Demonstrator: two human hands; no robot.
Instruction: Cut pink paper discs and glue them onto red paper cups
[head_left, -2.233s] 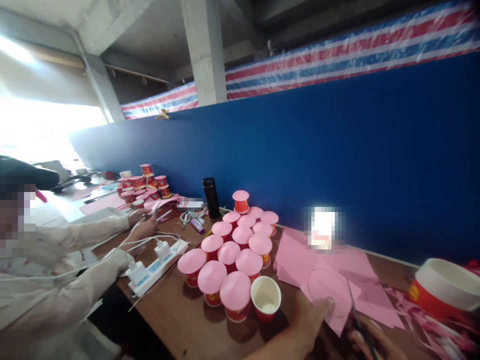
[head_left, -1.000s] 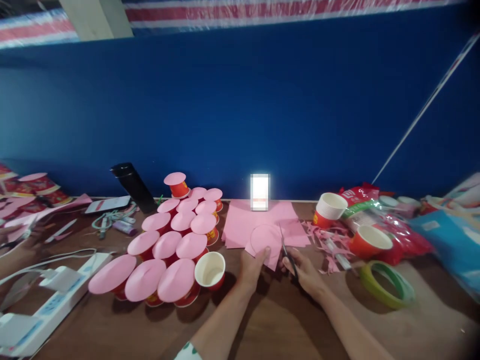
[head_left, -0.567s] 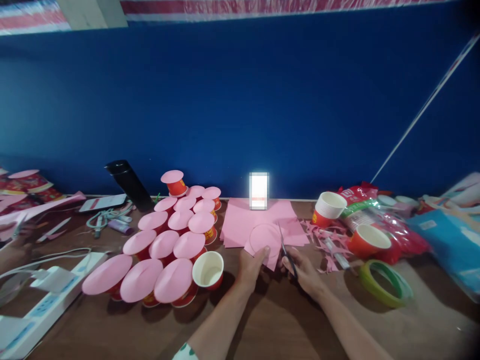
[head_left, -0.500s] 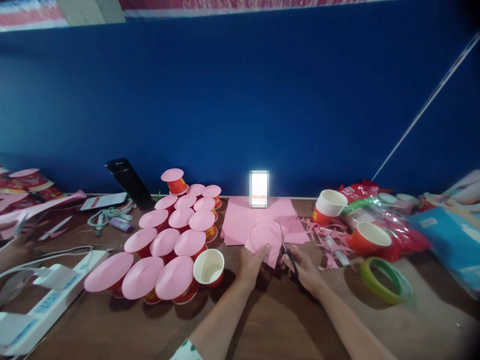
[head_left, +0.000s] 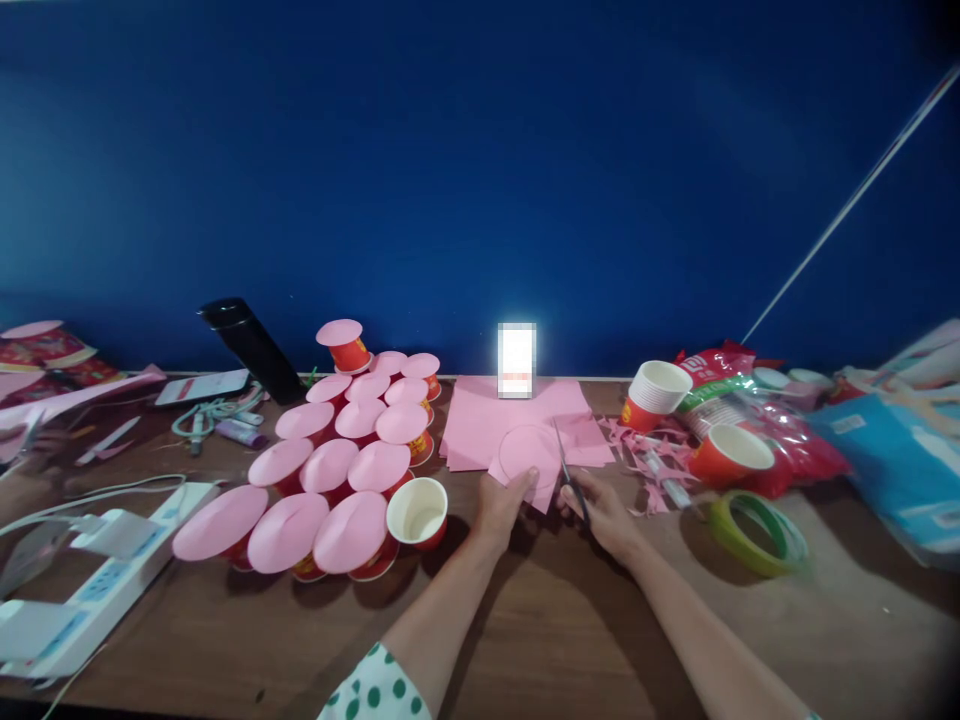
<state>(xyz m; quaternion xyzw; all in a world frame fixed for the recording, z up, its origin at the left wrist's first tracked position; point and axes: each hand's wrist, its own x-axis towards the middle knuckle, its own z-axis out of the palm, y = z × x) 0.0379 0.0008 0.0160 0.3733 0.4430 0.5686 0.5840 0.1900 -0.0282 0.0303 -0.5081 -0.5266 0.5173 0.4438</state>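
Between the fingers and thumb of my left hand (head_left: 504, 508) is a piece of pink paper (head_left: 529, 455) with a circle outline drawn on it. My right hand (head_left: 600, 508) grips black-handled scissors (head_left: 568, 478), whose blades point up along the right edge of that piece. Behind the held piece lies a stack of pink paper sheets (head_left: 469, 425). Just left of my left hand stands an uncovered red paper cup (head_left: 418, 513). Farther left, rows of red cups carry pink paper discs (head_left: 351, 532) on top.
On the right are pink paper scraps (head_left: 660, 465), stacked cups (head_left: 656, 392), a tipped cup (head_left: 731, 455), rolls of tape (head_left: 759, 535) and a blue package (head_left: 892, 460). At left lie a power strip (head_left: 105, 580) and a black bottle (head_left: 251, 350). Another person's hand (head_left: 30, 455) shows at the far left edge.
The view has tipped down slightly, so the tabletop things sit higher in the picture. Both hands keep their hold on the paper and scissors, with little visible movement.
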